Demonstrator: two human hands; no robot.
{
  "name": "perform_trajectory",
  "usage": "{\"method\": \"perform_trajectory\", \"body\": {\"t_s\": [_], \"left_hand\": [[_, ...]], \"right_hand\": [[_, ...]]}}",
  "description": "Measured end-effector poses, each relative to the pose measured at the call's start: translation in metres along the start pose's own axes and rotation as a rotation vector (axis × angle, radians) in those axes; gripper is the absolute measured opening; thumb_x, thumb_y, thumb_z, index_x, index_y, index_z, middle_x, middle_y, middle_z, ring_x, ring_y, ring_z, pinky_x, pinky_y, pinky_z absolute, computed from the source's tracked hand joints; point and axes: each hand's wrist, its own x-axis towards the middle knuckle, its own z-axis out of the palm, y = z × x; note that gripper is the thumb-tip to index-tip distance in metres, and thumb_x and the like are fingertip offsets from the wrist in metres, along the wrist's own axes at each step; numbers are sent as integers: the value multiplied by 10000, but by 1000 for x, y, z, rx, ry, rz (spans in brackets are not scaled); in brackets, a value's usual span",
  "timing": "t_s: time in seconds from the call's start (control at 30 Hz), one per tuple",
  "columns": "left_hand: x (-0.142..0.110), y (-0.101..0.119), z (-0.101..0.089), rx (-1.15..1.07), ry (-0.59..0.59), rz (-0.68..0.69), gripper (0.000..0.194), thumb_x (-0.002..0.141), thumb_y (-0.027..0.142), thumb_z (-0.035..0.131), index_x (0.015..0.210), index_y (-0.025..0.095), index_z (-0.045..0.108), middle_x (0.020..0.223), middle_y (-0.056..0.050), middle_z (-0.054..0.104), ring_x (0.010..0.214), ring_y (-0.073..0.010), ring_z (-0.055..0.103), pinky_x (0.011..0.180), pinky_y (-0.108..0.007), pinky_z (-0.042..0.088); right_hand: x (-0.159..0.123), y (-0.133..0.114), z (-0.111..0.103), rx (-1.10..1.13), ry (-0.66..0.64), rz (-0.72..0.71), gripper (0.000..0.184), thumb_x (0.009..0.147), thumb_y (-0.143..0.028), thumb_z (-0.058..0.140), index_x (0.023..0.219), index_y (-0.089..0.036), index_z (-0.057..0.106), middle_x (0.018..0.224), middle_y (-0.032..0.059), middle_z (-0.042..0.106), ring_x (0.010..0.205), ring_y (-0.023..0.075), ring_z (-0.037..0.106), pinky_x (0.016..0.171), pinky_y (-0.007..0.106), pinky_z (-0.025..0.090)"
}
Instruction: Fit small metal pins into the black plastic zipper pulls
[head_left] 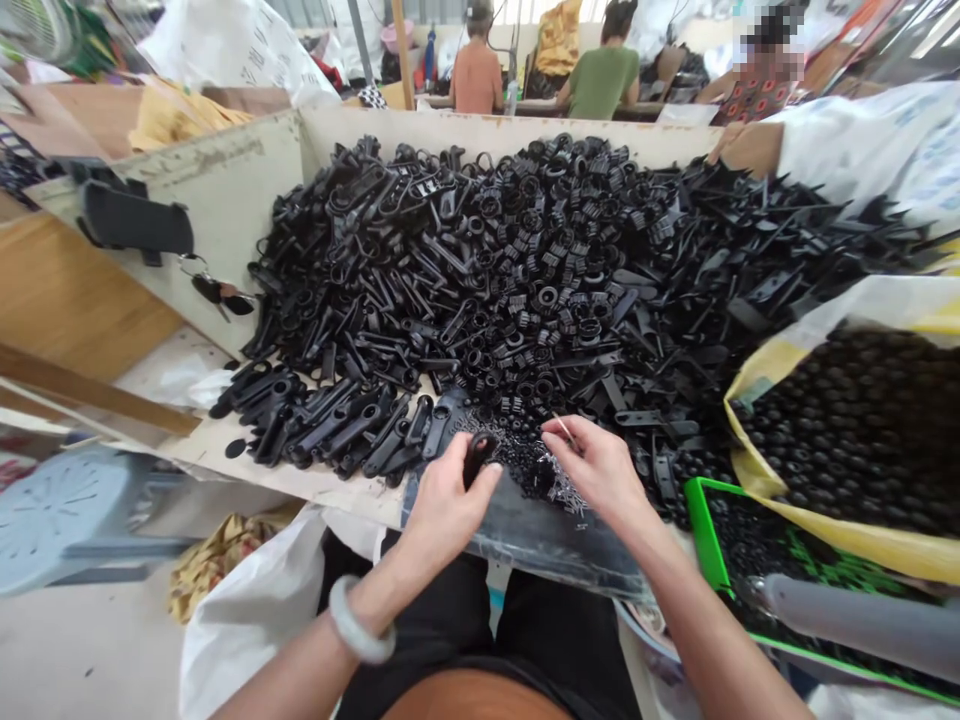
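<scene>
My left hand (450, 495) is closed around a black plastic part (478, 456), held upright between thumb and fingers. To its right, my right hand (600, 468) pinches a thin, light-coloured stick-like tool (565, 430); its exact kind is unclear. Just under the right fingers lie small silvery metal pins (566, 490), beside a heap of tiny black pieces (525, 462). Both hands are over a dark board (517, 530) at the bench's near edge. Left of them, long black handle-like parts (330, 425) lie in a row.
A large heap of black plastic parts, with ring-shaped pieces (547, 296) in the middle, fills the walled bench. At right stand a yellow-edged sack of black beads (862, 420) and a green tray (701, 525). A phone holder (139, 222) is at left. Several people sit beyond.
</scene>
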Motion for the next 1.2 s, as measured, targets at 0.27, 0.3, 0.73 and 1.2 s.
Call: {"method": "perform_trajectory", "body": {"t_s": [0.27, 0.3, 0.73, 1.2], "left_hand": [[68, 25, 29, 660, -113, 141, 69, 915, 245, 640, 934, 227, 704, 856, -80, 769, 860, -267, 734, 742, -326, 456], [70, 26, 31, 669, -123, 149, 73, 912, 240, 641, 939, 226, 708, 857, -84, 770, 864, -270, 734, 744, -327, 454], [-33, -15, -15, 387, 20, -85, 209, 926, 326, 547, 746, 225, 582, 654, 28, 632, 632, -159, 581, 617, -261, 359], [-26, -40, -15, 641, 40, 41, 133, 963, 200, 538, 974, 234, 666, 905, -46, 770, 826, -225, 712, 685, -286, 407]], "right_hand": [[5, 6, -9, -90, 55, -49, 225, 942, -331, 541, 913, -208, 727, 854, 48, 742, 713, 190, 641, 666, 304, 456], [0, 7, -10, -98, 49, -54, 226, 949, -331, 538, 916, -210, 727, 852, 45, 739, 707, 186, 639, 659, 299, 457], [-30, 10, 7, -274, -153, -197, 268, 1028, -325, 494, 891, -235, 706, 895, 33, 670, 767, 181, 665, 654, 288, 436], [-70, 5, -2, -149, -81, -173, 245, 1051, -360, 496, 985, -251, 705, 977, 52, 720, 819, 190, 695, 711, 295, 520]]}}
